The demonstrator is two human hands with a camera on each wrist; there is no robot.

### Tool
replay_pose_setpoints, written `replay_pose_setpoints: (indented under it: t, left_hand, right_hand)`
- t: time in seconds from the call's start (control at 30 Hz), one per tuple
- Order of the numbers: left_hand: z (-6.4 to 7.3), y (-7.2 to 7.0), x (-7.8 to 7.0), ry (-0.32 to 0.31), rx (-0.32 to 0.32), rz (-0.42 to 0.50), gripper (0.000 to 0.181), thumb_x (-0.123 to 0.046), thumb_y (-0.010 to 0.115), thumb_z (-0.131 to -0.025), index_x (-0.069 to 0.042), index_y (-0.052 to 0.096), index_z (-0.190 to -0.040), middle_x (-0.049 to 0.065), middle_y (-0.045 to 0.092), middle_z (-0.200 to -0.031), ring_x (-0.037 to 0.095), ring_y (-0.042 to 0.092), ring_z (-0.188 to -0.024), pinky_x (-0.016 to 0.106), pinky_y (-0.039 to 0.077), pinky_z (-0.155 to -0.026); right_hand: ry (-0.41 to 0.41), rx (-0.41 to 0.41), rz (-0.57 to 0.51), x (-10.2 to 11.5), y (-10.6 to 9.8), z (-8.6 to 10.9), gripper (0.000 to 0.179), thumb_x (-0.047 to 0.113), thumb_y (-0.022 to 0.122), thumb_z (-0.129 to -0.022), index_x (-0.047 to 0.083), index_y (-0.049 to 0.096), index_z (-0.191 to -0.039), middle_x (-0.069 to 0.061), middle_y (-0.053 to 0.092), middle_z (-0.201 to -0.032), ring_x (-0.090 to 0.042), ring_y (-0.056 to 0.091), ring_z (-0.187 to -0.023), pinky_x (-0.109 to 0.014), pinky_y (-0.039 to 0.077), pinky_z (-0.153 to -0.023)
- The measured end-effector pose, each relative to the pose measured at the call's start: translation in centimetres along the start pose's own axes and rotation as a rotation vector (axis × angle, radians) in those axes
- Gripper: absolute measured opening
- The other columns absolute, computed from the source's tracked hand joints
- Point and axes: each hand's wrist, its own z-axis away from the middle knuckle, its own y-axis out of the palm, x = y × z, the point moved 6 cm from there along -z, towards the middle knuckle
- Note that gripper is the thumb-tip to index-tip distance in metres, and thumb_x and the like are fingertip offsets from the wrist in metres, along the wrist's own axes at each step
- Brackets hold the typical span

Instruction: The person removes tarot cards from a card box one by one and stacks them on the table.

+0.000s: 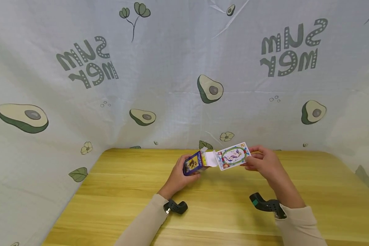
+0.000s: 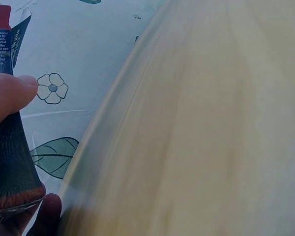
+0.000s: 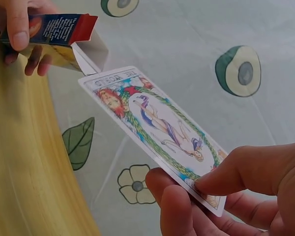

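My left hand (image 1: 179,176) grips a small dark-blue card box (image 1: 193,164) around its sides, raised over the table. The box's flap stands open and faces right. In the left wrist view, the thumb lies across the printed side of the box (image 2: 10,147). My right hand (image 1: 265,165) pinches a tarot card (image 1: 233,156) by its right end, thumb on top and fingers below. "THE WORLD" and a figure inside a green wreath show on its face. The card's far end overlaps the open flap in the head view, close to the box mouth (image 3: 91,51) in the right wrist view.
A yellow wood-grain table (image 1: 120,194) lies under both hands. Behind it hangs a pale cloth (image 1: 172,61) printed with avocados, leaves and lettering. A black wrist strap (image 1: 175,206) sits on the left wrist and another black strap (image 1: 269,205) on the right.
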Motion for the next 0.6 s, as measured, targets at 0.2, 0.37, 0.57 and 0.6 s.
replay_pose_setpoints:
  t: [0.2,0.37,0.57,0.6]
  left_hand:
    - [-0.5,0.1,1.8,-0.005,-0.014,0.013,0.071,-0.016,0.078,-0.081,-0.018,0.039,-0.139,0.007,0.045,-0.129,0.019,0.047,-0.110,0.031,0.044,-0.091]
    - [-0.5,0.1,1.9,0.002,-0.011,0.033,0.070,-0.020,0.079,-0.080,-0.020,0.039,-0.138,0.005,0.047,-0.127,0.019,0.048,-0.109,0.032,0.045,-0.091]
    - [-0.5,0.2,2.0,-0.008,-0.002,0.059,0.069,-0.021,0.078,-0.081,-0.021,0.038,-0.137,0.006,0.049,-0.125,0.020,0.049,-0.107,0.032,0.046,-0.089]
    - [-0.5,0.2,2.0,-0.013,0.000,0.065,0.069,-0.021,0.078,-0.081,-0.021,0.037,-0.137,0.007,0.049,-0.125,0.020,0.049,-0.107,0.032,0.046,-0.089]
  right_hand:
    - [-0.005,0.002,-0.051,-0.1,-0.2,0.1,0.041,0.002,0.055,-0.092,-0.009,0.039,-0.129,-0.030,0.055,-0.109,-0.018,0.068,-0.077,-0.028,0.055,-0.071]
    - [-0.004,0.016,-0.051,-0.4,-0.2,0.0,0.043,0.002,0.054,-0.093,-0.010,0.037,-0.130,-0.029,0.055,-0.109,-0.021,0.067,-0.078,-0.030,0.056,-0.072]
    - [0.010,-0.002,0.002,-0.8,-0.3,-0.1,0.044,0.004,0.054,-0.093,-0.008,0.040,-0.133,-0.028,0.055,-0.110,-0.027,0.065,-0.082,-0.030,0.056,-0.072]
    - [0.012,-0.007,0.012,-0.9,-0.3,-0.2,0.044,0.005,0.054,-0.093,-0.008,0.040,-0.133,-0.027,0.056,-0.110,-0.028,0.065,-0.082,-0.029,0.056,-0.072]
